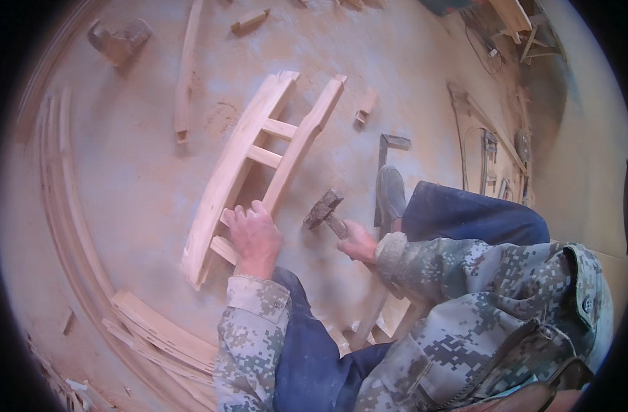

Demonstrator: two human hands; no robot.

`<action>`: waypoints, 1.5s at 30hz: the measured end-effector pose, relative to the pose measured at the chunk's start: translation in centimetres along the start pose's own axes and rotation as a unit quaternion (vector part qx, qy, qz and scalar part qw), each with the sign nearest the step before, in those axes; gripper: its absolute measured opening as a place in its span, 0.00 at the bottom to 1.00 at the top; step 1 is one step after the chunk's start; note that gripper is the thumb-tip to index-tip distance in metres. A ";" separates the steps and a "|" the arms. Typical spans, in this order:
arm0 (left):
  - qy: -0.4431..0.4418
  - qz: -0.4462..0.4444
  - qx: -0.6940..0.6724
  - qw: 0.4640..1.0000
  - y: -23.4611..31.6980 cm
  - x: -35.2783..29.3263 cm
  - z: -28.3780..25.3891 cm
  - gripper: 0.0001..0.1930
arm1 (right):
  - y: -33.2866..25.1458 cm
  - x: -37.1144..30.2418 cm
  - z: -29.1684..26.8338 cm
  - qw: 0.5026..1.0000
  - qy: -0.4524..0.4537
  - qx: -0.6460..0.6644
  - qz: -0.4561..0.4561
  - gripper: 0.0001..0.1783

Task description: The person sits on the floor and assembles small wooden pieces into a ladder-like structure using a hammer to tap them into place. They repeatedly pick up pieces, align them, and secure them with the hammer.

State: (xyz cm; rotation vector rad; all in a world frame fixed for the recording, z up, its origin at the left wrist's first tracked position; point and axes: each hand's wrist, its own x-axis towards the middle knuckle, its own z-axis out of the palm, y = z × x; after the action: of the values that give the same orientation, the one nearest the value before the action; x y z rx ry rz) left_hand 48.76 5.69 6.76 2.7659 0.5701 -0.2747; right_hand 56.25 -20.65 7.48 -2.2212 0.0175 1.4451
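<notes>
A pale wooden frame (221,177) lies slanted on the dusty floor, a wide curved side piece and a narrower one joined by several short crosspieces. My left hand (256,237) is closed on the narrower side piece near the frame's lower end, its fingers curled over the wood and a crosspiece. The palm hides part of that joint. To the right of the frame, my right hand (358,243) grips a hammer (323,209) by its handle. The hammer's blocky, worn head is held apart from the frame.
Beside my shoe (391,192) lies an L-shaped metal square (382,154). A short wood block (367,103) is beyond the frame, and a long wooden bar (186,75) lies left of it. Curved slats (166,329) are stacked at lower left. Tools (489,158) stand along the right wall.
</notes>
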 end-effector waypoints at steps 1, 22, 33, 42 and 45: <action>-0.024 -0.004 -0.006 1.000 0.3 0.4 0.4 0.15 | 1.4 0.0 0.3 0.998 -0.008 0.044 0.032 0.22; -0.086 0.078 -0.137 0.984 -0.7 -1.3 1.5 0.36 | 8.9 4.5 3.5 0.996 -0.043 0.054 0.063 0.26; 0.142 -0.180 -0.191 0.955 -3.8 -14.8 3.3 0.49 | 7.4 4.7 1.2 0.984 -0.082 0.122 0.104 0.13; 0.020 -0.202 -0.186 0.961 -3.9 -16.3 4.5 0.26 | 8.7 4.4 -0.8 0.910 -0.179 0.349 0.136 0.08; 0.033 -0.232 -0.211 0.949 -3.6 -15.8 4.4 0.21 | 9.7 4.6 -0.2 0.915 -0.121 0.354 0.152 0.08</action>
State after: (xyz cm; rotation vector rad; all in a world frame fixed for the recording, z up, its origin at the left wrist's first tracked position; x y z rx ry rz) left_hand 32.48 1.78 5.57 2.2088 1.1511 -0.1374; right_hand 55.84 -28.12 -0.14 -1.4786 0.7153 1.5390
